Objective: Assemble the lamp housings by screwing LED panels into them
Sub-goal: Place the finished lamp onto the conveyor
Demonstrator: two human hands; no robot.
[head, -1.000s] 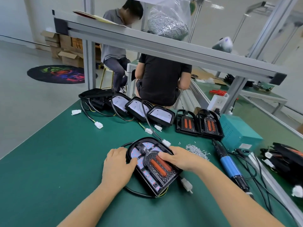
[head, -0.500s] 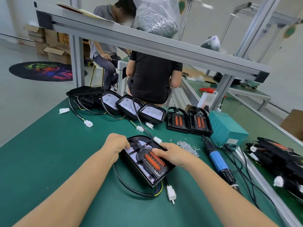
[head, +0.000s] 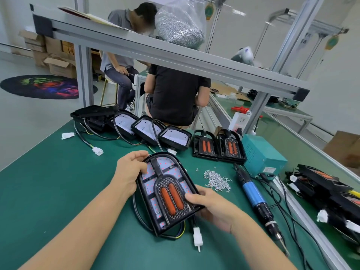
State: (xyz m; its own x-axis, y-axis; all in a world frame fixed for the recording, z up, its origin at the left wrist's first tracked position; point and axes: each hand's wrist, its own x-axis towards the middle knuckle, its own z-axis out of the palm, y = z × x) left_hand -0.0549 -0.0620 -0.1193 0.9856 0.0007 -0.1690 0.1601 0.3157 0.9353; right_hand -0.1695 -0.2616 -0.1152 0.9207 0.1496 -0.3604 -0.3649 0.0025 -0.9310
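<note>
A black arched lamp housing (head: 167, 191) with a white LED panel and two orange lenses is tilted up off the green bench. My left hand (head: 129, 172) grips its upper left edge. My right hand (head: 211, 206) holds its lower right corner, thumb on the face. Its black cable and white connector (head: 197, 237) trail below. A pile of small silver screws (head: 217, 180) lies just to the right. A blue electric screwdriver (head: 255, 199) lies on the bench beyond the screws.
Several open housings (head: 145, 128) line the back of the bench, with two assembled lamps (head: 219, 146) beside a teal power box (head: 261, 154). More lamps are stacked at far right (head: 329, 193). An aluminium frame rail (head: 165, 55) crosses overhead. Two people sit behind the bench.
The housing has been lifted and turned from a slanted lie to nearly upright in my view. My left hand slid to its upper edge; my right hand dropped to the lower right corner.
</note>
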